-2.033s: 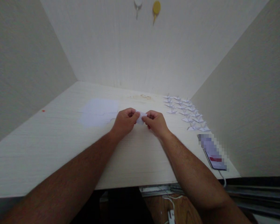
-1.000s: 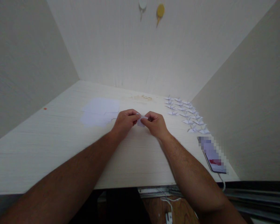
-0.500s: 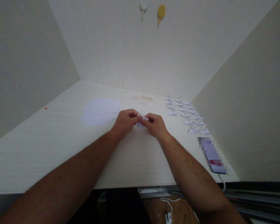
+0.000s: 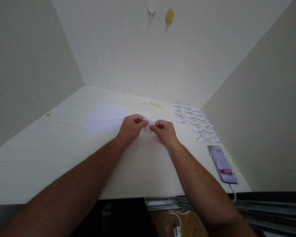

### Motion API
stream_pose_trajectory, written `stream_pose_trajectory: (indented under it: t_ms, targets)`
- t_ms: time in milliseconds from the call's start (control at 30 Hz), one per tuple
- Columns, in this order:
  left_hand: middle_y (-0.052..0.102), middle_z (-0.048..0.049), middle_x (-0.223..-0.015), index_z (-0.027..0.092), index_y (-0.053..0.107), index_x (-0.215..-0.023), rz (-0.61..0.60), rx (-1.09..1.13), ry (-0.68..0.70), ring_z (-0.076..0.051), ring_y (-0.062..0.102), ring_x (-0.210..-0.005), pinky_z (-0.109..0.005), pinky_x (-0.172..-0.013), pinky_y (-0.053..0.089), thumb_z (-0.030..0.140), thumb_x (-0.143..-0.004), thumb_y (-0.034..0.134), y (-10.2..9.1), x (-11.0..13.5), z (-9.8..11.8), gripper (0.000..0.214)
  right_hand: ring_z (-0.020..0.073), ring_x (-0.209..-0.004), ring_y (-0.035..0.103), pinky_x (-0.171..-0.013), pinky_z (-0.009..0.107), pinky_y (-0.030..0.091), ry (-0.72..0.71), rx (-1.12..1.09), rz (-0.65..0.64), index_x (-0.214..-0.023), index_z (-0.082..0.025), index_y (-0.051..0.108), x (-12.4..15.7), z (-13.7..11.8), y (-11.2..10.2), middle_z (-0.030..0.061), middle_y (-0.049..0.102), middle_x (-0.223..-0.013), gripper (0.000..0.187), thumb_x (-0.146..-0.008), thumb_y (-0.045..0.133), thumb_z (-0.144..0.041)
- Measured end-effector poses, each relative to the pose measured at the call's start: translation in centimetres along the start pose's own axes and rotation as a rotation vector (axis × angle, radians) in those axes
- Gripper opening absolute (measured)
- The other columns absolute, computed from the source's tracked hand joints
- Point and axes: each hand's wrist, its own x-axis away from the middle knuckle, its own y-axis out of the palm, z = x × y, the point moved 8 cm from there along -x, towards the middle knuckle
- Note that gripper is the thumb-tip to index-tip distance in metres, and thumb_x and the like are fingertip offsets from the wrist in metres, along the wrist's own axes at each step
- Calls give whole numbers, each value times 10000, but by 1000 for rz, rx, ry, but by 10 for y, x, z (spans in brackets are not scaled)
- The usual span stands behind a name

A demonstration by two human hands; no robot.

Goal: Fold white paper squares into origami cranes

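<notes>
A small piece of white paper (image 4: 148, 127) is held between my two hands above the middle of the table. My left hand (image 4: 132, 127) pinches its left side between thumb and fingers. On the other side, my right hand (image 4: 165, 131) grips the right edge the same way. Its folds are too small to make out. Left of my hands lie white paper sheets (image 4: 105, 115), partly overlapping. Several folded paper cranes (image 4: 196, 120) stand in rows at the back right.
A phone (image 4: 222, 164) with a white cable lies near the right wall, its screen blurred. The white table (image 4: 56, 158) is walled on three sides. Two hooks, one yellow (image 4: 170, 15), hang on the back wall. A small red spot (image 4: 48, 115) shows at left.
My hands have moved slightly apart, and more of the small paper shows between them. My thumbs sit farther from each other. The view has shifted a little.
</notes>
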Motion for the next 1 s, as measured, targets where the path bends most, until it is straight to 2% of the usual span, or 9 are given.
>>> stream_pose_trajectory:
  t_ms: [133, 200, 267, 333, 433, 533, 633, 767, 1000]
  targets:
    - [556, 11, -593, 154, 688, -843, -58, 142, -57, -89, 468, -500, -213, -462, 329, 483, -763, 671, 4, -2, -5, 339, 90, -508, 442, -493, 229, 346, -180, 79, 106, -677, -185, 662, 1, -12, -10, -39, 545, -558, 195, -767, 688, -356]
    - [612, -31, -686, 155, 693, -929, -43, 233, -186, -105, 525, -520, -216, -444, 345, 615, -805, 569, 3, -3, -15, 492, 114, -598, 534, -571, 249, 419, -340, 153, 171, -745, -203, 711, 6, -24, -15, -7, 631, -656, 129, -797, 687, -318]
    - [645, -69, -722, 141, 685, -907, -79, 264, -366, -125, 560, -517, -226, -426, 354, 675, -805, 519, 6, -1, -28, 568, 132, -687, 592, -650, 268, 464, -504, 221, 198, -807, -223, 739, 12, -35, -16, 15, 679, -738, 82, -825, 678, -274]
    - [665, -91, -722, 124, 678, -849, -184, 274, -489, -142, 593, -538, -237, -452, 399, 608, -778, 602, 13, 4, -35, 495, 136, -718, 612, -674, 272, 482, -609, 269, 177, -849, -235, 750, 16, -41, -12, 23, 687, -760, 91, -847, 659, -240]
    - [693, -83, -769, 109, 695, -873, -261, 286, -446, -133, 622, -611, -232, -545, 463, 341, -657, 781, 15, 4, -31, 328, 135, -723, 623, -662, 267, 494, -668, 290, 97, -893, -236, 756, 17, -43, -6, 32, 689, -782, 120, -855, 646, -210]
    - [697, -63, -772, 112, 710, -928, -189, 247, -357, -123, 621, -632, -217, -548, 455, 209, -565, 817, 7, 0, -27, 391, 134, -723, 634, -653, 262, 496, -641, 247, 5, -907, -224, 760, 15, -39, -1, 38, 706, -806, 122, -836, 667, -192]
    - [695, -61, -748, 112, 710, -899, -138, 213, -333, -125, 617, -616, -220, -533, 447, 203, -552, 807, 1, -3, -29, 372, 132, -701, 636, -631, 258, 494, -520, 156, -67, -872, -229, 759, 9, -30, 0, 26, 720, -799, 98, -788, 717, -202]
    - [689, -53, -714, 123, 697, -861, -138, 195, -327, -130, 615, -592, -240, -545, 460, 204, -539, 803, 0, -4, -31, 348, 123, -669, 626, -623, 259, 499, -356, 31, -149, -820, -229, 752, 2, -19, 1, 15, 717, -785, 68, -759, 731, -248]
    - [612, 22, -599, 145, 662, -774, -119, 142, -220, -81, 517, -497, -222, -500, 392, 147, -522, 763, 2, -5, -22, 272, 96, -519, 554, -504, 228, 454, -113, -74, -133, -790, -185, 696, -2, -5, 1, -16, 637, -600, 119, -748, 688, -297]
